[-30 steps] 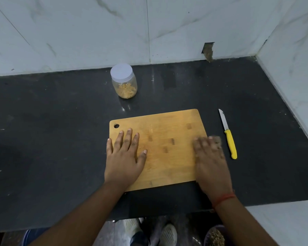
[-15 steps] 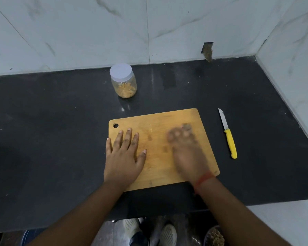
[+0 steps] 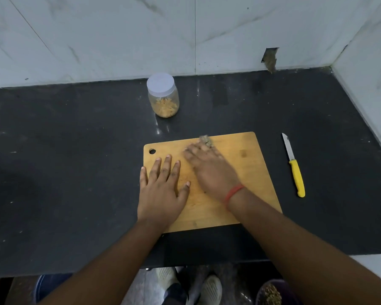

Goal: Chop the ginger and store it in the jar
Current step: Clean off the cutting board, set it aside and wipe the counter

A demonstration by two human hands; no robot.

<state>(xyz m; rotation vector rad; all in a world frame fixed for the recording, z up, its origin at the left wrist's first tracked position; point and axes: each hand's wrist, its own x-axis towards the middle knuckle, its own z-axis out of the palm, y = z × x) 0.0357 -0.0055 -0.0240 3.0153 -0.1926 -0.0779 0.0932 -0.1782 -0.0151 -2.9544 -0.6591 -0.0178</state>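
The left hand point(image 3: 161, 190) lies flat with fingers spread on the chopping board point(image 3: 246, 172), likely to keep it from sliding on the bench point(image 3: 75, 172). The right hand point(image 3: 209, 170), blurred, reaches across the board with the ginger point(image 3: 206, 140) at its fingertips; whether it grips it I cannot tell. The knife point(image 3: 294, 167) waits just right of the board, the lidded jar point(image 3: 162, 95) beyond
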